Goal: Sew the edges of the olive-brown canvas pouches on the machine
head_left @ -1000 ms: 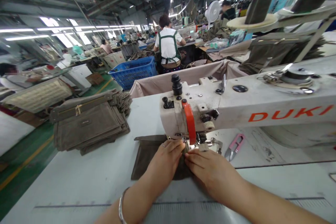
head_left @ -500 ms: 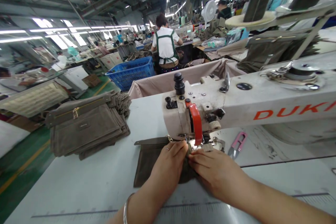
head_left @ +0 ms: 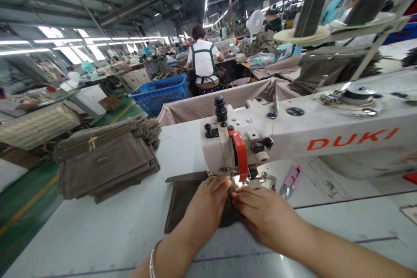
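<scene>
My left hand (head_left: 205,202) and my right hand (head_left: 265,213) press a dark olive-brown fabric piece (head_left: 182,208) flat on the white sewing table (head_left: 97,230), with their fingertips meeting at the presser foot (head_left: 243,180) of an industrial sewing machine (head_left: 325,139). The fabric's edge runs under the foot, and my fingers hide the needle area. A silver bangle (head_left: 151,265) circles my left wrist. Pink-handled thread snips (head_left: 289,182) lie just right of my right hand, not touching it.
A stack of brown zippered bags (head_left: 104,165) lies on the table to the left. Thread cones (head_left: 311,11) stand on a stand behind the machine. Beyond it are a fabric-lined bin (head_left: 224,104), a blue plastic basket (head_left: 159,95) and a co-worker (head_left: 203,56) at another table.
My hands stay at the presser foot on the fabric. The whole scene shifts slightly in view as my head moves.
</scene>
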Motion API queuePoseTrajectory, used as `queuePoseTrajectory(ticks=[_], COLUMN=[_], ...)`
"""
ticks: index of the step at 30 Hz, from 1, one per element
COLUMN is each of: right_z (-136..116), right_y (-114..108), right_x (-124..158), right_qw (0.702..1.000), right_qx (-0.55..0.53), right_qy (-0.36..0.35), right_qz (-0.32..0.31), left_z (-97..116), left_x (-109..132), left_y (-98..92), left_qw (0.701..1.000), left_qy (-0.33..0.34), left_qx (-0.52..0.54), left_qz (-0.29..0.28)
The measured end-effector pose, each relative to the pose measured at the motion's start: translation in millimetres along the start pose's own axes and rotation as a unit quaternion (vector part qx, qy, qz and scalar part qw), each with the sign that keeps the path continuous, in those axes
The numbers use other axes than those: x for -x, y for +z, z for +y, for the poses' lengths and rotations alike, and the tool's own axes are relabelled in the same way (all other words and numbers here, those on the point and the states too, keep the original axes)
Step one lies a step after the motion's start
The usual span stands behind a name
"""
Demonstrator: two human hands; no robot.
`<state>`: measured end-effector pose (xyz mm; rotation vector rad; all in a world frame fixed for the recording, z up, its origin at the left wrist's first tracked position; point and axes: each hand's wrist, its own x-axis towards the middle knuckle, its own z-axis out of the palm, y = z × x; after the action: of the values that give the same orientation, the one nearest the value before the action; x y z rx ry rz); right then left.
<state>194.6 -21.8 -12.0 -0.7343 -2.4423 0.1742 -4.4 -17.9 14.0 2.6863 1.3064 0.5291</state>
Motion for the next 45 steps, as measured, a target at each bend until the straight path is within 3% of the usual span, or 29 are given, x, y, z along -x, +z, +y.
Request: queuePoseTrajectory(ticks=[5,8,14,16,18,23,26,29,34,40,45], right_z=[0,-1,11,21,32,41,33,25,21,19,11], right_y=[5,-3,-69,-81,-76,-35,-28,-35,-39,-35,-36], right_x=[-1,-3,-1,1,2,-7,-6,-2,1,1,0], right_qw=[1.000,0.999,0.983,0.978,0.979,0.973,0.982,0.990,0.993,0.991,0.990], right_qx=[-0.027,-0.041,-0.089,-0.079,-0.063,-0.008,-0.013,-0.039,-0.101,-0.112,-0.109], right_qy=[0.003,0.019,0.074,0.097,0.122,0.223,0.184,0.129,0.029,0.009,0.002], right_qz=[-0.007,-0.029,-0.145,-0.164,-0.151,-0.060,-0.044,-0.026,-0.050,-0.076,-0.085], left_z=[2,1,-1,1,3,15,17,10,5,25,13], left_x=[0,2,18,23,24,23,25,28,28,21,23], left_y=[-0.2,-1.9,-12.9,-15.1,-16.3,-14.5,-10.4,-8.3,-11.8,-8.5,-10.7], left_qw=[1.000,1.000,0.994,0.994,0.995,0.997,0.998,0.998,0.996,0.999,0.994], left_qy=[-0.008,-0.013,-0.023,-0.011,0.003,0.003,0.006,0.032,0.079,0.005,-0.051], left_qx=[0.009,0.015,0.061,0.064,0.070,0.044,0.009,0.001,0.022,0.008,0.097], left_qz=[0.008,-0.002,-0.083,-0.085,-0.075,-0.066,-0.061,-0.055,-0.026,-0.036,0.021])
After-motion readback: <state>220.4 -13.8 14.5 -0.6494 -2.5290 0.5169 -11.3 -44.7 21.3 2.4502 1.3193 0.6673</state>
